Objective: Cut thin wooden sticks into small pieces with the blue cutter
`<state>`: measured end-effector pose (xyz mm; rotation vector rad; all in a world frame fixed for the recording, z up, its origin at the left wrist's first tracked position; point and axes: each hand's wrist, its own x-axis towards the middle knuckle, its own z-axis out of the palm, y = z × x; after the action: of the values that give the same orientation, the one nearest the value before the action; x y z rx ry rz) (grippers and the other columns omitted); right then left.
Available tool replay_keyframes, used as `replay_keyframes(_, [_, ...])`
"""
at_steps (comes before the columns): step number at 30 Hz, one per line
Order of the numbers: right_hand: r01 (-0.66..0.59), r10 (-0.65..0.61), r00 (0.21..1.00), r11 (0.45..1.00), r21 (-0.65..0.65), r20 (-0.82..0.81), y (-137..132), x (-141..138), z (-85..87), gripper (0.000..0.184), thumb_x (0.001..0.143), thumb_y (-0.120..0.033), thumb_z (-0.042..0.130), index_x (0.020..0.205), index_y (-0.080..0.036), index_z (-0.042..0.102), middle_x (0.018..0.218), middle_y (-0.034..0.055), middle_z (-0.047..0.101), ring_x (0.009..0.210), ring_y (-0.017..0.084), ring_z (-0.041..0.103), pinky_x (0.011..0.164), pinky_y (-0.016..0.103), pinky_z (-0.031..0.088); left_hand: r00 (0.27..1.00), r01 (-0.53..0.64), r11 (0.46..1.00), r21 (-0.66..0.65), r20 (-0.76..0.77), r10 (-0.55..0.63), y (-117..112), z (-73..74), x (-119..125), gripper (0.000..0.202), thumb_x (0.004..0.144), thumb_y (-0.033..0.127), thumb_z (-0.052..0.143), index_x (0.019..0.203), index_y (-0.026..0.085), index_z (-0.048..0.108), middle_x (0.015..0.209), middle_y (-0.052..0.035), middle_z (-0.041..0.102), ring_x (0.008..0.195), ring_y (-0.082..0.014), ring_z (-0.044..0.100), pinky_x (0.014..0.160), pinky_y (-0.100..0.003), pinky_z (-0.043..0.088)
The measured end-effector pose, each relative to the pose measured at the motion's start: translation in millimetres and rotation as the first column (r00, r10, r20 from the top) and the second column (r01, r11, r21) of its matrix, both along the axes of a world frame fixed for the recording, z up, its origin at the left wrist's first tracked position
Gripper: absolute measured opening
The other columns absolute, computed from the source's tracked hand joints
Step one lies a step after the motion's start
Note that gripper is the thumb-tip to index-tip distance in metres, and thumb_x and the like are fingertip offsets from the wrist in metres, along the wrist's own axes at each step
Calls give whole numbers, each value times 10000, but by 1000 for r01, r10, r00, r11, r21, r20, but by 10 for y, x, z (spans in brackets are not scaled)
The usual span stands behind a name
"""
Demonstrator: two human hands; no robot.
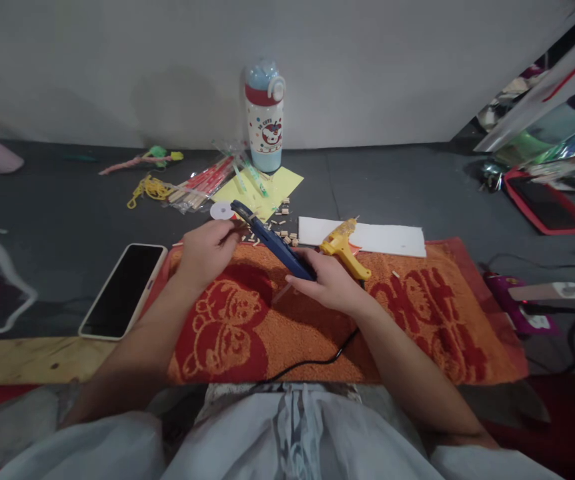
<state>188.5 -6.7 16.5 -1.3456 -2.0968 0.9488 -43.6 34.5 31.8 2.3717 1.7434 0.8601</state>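
My right hand (328, 281) is closed round the handles of a dark blue cutter (270, 238), which points up and left over the orange and red towel (442, 313). My left hand (207, 250) is curled at the cutter's tip; a thin stick seems pinched in its fingers, but I cannot make it out. Several small cut wooden pieces (282, 230) lie just beyond the tip. A yellow glue gun (342, 248) rests right behind my right hand, its black cord (312, 363) running toward my lap.
A phone (123, 289) lies face up left of the towel. A white paper strip (382, 238), yellow sheet (287, 181), white disc (221, 211), packets of sticks (202, 183) and a decorated bottle (264, 120) sit behind. A red-rimmed tray (542, 203) and clutter are at the right.
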Motion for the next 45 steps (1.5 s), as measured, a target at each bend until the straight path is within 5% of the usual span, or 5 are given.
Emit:
replay_keyframes(9, [-6,6,1000,1000,11,18,-14,5,-10,567,793,-435,587,1253,-119,487,1217,182,618,1073,315,613,898,460,476,974,98,986,137,-216,-66,-12,-23,-63,295,816,215,404,540,191,505,551,-32,540,564,-135,525,553,-254,352])
replay_keyframes(24, [-42,41,998,999,22,38,17,68,31,568,737,-513,607,1142,-122,527,1075,164,644,986,316,615,824,426,488,986,153,988,12,-70,-152,-22,9,-90,255,806,218,422,652,176,621,689,-40,669,673,-140,614,634,-236,424])
replay_keyframes(31, [-58,57,998,998,32,39,17,70,12,551,744,-518,607,1136,-139,527,1071,162,646,967,321,617,808,447,488,984,175,983,-48,7,-175,-20,58,-57,284,822,242,433,588,170,577,591,-22,619,554,-113,551,570,-224,396])
replay_keyframes(45, [-38,38,999,999,5,-4,11,71,10,584,764,-535,582,1183,-133,518,1104,150,638,988,298,611,826,410,474,997,65,998,-10,39,-65,-35,27,-14,249,809,288,481,683,187,670,682,-24,696,654,-139,624,628,-230,434])
